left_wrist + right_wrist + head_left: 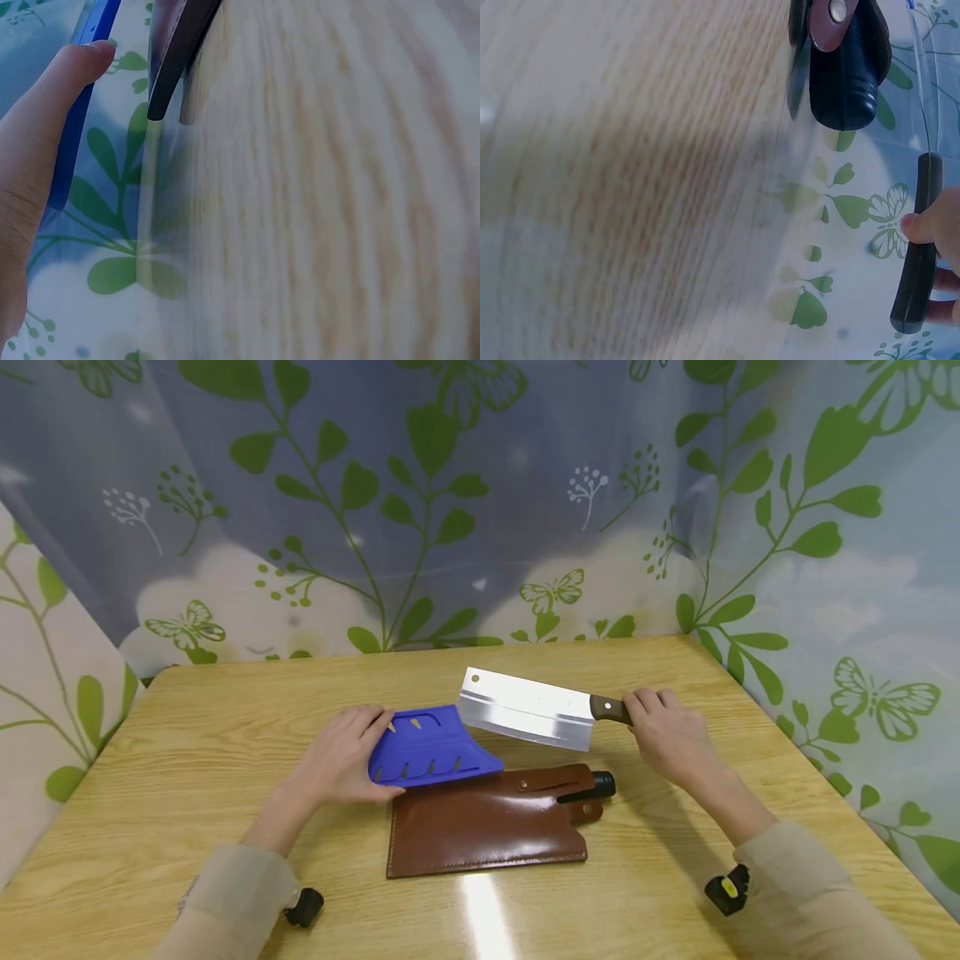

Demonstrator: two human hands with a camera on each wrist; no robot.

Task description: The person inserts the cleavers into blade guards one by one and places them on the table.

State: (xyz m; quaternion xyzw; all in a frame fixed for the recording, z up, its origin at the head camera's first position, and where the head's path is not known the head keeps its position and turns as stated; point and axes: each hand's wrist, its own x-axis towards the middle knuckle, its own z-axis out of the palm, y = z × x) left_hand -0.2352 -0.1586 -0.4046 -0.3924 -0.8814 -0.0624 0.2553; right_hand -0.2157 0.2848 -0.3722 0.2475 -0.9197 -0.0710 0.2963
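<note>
A blue plastic blade guard (431, 747) with slots along its edges is gripped by my left hand (345, 760), thumb below and fingers above. My right hand (671, 731) holds a cleaver (525, 706) by its dark handle, the broad shiny blade pointing left. The blade's far end is close to the guard's open side; whether they touch I cannot tell. Below both lies a brown leather sheath (487, 831) with a black handle (602, 785) sticking out of its right end. In the right wrist view, thumb and fingers wrap the cleaver's handle (919, 255).
The pale wooden table (225, 735) runs back to a curtain (315, 527) printed with green leaves and butterflies. Black wrist devices (303, 907) sit by both cuffs. A bright light reflection falls on the table's front part.
</note>
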